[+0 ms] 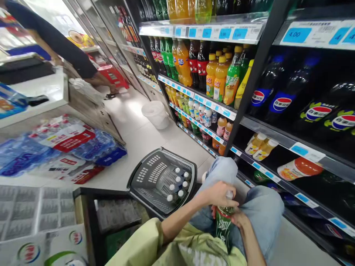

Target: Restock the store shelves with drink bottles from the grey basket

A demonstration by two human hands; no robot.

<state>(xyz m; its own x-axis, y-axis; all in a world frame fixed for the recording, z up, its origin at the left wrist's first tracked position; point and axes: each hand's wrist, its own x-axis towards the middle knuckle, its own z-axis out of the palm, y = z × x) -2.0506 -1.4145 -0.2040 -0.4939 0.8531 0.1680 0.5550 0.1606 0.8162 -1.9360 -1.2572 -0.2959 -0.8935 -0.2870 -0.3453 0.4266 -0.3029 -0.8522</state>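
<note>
A large green soda bottle (pixel 223 226) with white lettering stands nearly upright in my lap between my bent knees. My left hand (pixel 222 194) is closed around its top, the fingers curled about the pale cap (pixel 229 194). Lower down, my right hand (pixel 240 219) grips the bottle's side just below the shoulder; part of its fingers is hidden by the bottle. On the floor left of my knees sits a dark grey shopping basket (pixel 144 166). Several small bottles with white caps (pixel 179 180) stand together at its near right end.
Drink shelves (pixel 219 31) with price tags run along the right, holding soda and juice bottles. A white bucket (pixel 154 114) stands on the floor ahead. Shrink-wrapped water packs (pixel 102 147) and stacked cartons (pixel 66 240) lie left. A person (pixel 55 33) stands behind the counter (pixel 59 88).
</note>
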